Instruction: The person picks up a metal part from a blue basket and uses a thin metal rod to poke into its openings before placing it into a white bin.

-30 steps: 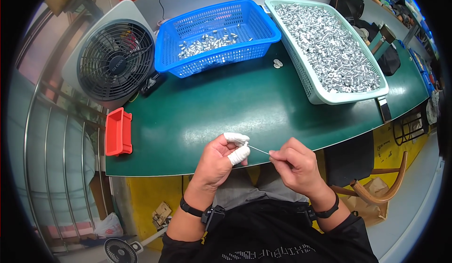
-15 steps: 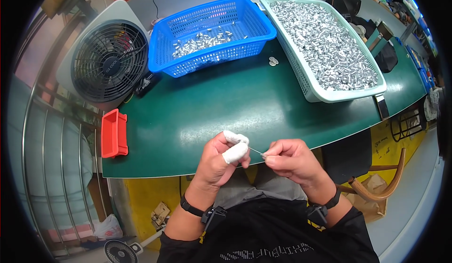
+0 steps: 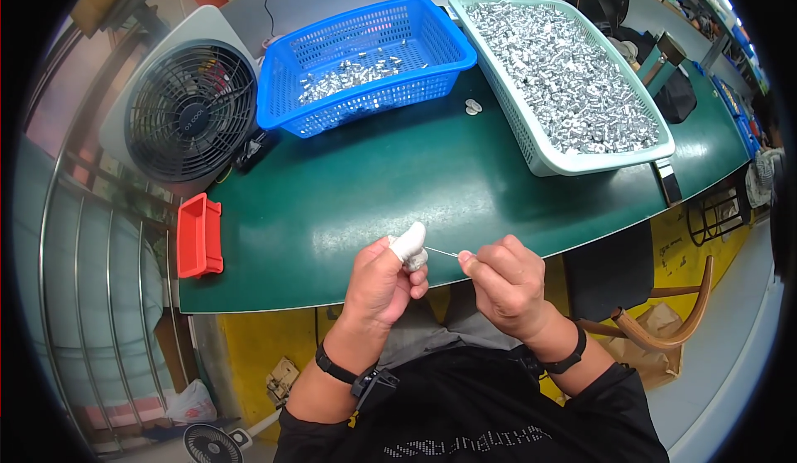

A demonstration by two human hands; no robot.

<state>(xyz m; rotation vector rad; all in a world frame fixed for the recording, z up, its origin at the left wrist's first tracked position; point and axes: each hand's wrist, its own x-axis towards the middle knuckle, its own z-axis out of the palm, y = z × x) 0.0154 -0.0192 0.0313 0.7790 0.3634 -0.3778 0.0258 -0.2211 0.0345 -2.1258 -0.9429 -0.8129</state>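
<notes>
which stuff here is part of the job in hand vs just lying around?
In hand:
- left hand, white wrap on the thumb, pinching a small metal part
- right hand pinching a thin wire that runs to that part
- pale green basket heaped with metal parts
- blue basket with fewer parts

Lying about:
- fan
- red bin
- two loose discs on the green table

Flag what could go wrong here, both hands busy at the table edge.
1. The left hand pinches a small metal part beyond the table edge, over the lap; a slip likely drops it to the floor.
2. The thin wire in the right hand could bend or prick a finger.
</notes>
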